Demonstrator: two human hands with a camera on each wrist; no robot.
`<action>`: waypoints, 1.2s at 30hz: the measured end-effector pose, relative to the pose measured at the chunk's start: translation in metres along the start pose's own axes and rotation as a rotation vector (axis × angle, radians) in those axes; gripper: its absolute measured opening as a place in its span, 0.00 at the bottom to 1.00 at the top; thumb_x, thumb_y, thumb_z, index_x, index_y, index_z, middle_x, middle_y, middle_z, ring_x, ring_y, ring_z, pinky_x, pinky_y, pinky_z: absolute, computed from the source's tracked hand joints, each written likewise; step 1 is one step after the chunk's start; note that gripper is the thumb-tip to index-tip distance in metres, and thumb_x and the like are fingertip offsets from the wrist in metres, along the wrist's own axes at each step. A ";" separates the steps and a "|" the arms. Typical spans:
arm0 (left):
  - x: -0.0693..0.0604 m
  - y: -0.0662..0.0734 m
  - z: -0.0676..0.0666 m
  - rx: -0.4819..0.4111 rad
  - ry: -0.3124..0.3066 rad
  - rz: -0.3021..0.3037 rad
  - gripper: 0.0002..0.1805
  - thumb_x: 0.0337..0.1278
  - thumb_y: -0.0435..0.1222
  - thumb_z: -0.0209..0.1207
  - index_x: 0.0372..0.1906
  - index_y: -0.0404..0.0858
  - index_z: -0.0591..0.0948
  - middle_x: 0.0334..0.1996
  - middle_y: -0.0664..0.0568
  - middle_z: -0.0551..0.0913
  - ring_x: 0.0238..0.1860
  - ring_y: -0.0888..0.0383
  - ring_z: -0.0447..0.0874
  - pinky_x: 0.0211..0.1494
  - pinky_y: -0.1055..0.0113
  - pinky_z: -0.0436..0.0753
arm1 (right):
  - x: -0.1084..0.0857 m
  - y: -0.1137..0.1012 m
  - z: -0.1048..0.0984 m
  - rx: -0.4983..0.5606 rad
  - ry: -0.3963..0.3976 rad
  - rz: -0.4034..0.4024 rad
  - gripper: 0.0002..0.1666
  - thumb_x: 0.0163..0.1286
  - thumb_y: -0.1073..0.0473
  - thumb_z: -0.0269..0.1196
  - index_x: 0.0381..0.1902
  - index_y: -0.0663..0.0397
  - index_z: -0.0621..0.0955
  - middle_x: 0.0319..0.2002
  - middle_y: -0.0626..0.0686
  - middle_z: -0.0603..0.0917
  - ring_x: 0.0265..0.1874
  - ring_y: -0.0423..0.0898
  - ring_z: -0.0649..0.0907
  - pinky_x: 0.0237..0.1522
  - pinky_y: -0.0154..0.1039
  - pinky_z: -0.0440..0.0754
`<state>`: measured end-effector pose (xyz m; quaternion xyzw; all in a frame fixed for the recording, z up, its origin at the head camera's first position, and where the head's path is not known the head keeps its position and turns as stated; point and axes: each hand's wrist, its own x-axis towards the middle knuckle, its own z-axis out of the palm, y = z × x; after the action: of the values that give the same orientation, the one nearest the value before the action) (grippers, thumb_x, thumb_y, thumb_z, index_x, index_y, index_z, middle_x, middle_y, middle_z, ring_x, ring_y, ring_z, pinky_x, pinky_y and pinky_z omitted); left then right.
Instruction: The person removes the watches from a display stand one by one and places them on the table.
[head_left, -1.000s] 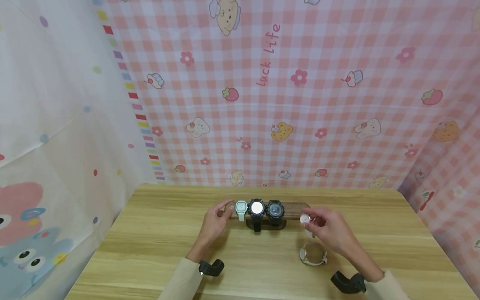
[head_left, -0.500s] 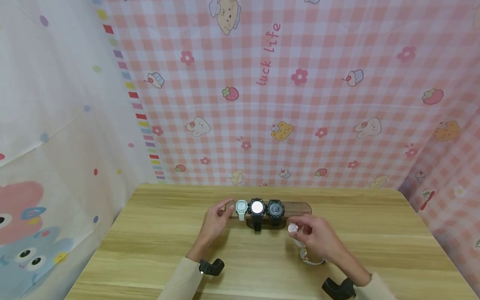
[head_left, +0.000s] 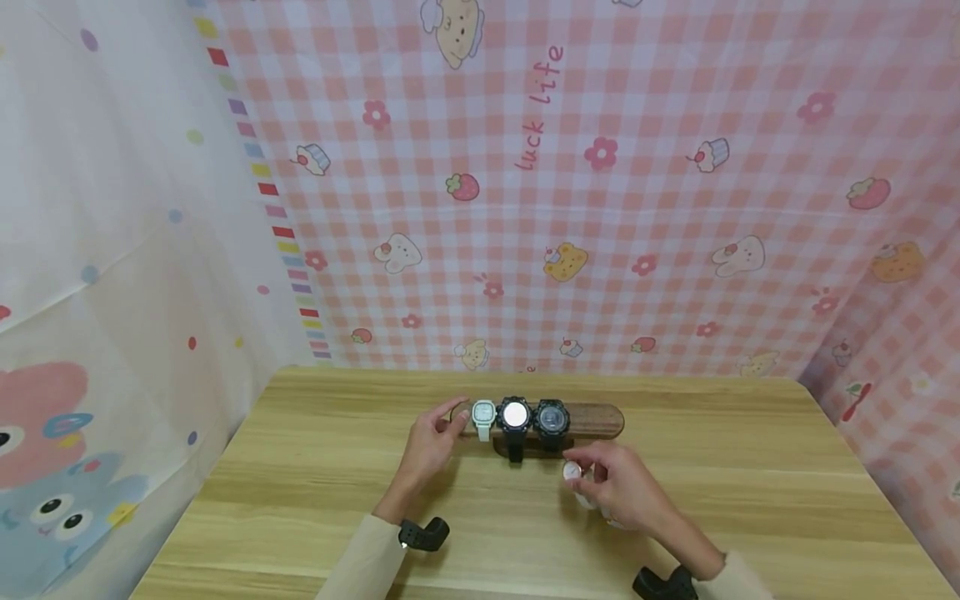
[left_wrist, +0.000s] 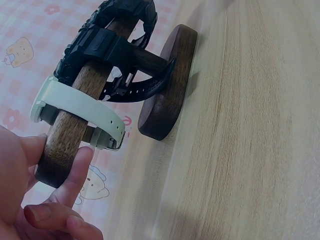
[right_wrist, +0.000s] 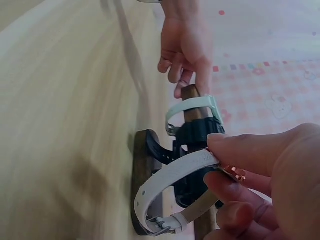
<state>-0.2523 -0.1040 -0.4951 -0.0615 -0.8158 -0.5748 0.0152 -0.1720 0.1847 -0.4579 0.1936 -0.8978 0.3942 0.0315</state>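
My left hand (head_left: 433,442) pinches the left end of a dark wooden watch stand (head_left: 596,422) between thumb and fingers. On its bar sit a mint-green watch (head_left: 483,412), a black watch with a bright face (head_left: 515,414) and another black watch (head_left: 553,418). In front of the stand, my right hand (head_left: 622,487) pinches a small watch with a white strap (head_left: 572,472) by its case. The right wrist view shows that white strap (right_wrist: 165,180) buckled into a loop, hanging below the fingers.
Behind my right hand, a second light-strapped watch (head_left: 615,524) lies on the wooden table (head_left: 315,500), mostly hidden. A pink checked cloth (head_left: 487,225) hangs beyond the table's back edge. The right part of the stand's bar is bare.
My right hand has moved left and toward me with the white-strapped watch, away from the stand's right end, and now covers most of the watch on the table. My left hand stays put.
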 end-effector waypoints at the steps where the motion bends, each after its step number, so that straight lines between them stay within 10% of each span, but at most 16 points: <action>1: 0.000 0.000 0.000 0.001 0.000 0.001 0.19 0.71 0.40 0.57 0.62 0.40 0.79 0.29 0.41 0.87 0.34 0.43 0.87 0.19 0.71 0.65 | 0.000 0.001 0.001 0.001 -0.002 -0.004 0.17 0.58 0.65 0.72 0.47 0.60 0.86 0.31 0.45 0.82 0.20 0.33 0.70 0.20 0.31 0.70; 36: 0.001 0.000 0.001 0.008 0.010 -0.024 0.19 0.70 0.41 0.58 0.62 0.41 0.80 0.28 0.48 0.86 0.34 0.45 0.87 0.20 0.71 0.66 | -0.004 0.018 0.034 -0.046 -0.089 -0.003 0.18 0.53 0.67 0.73 0.44 0.67 0.86 0.35 0.53 0.87 0.30 0.37 0.81 0.33 0.32 0.80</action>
<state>-0.2531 -0.1031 -0.4959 -0.0488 -0.8188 -0.5719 0.0123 -0.1713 0.1721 -0.4948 0.2116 -0.9070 0.3642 -0.0036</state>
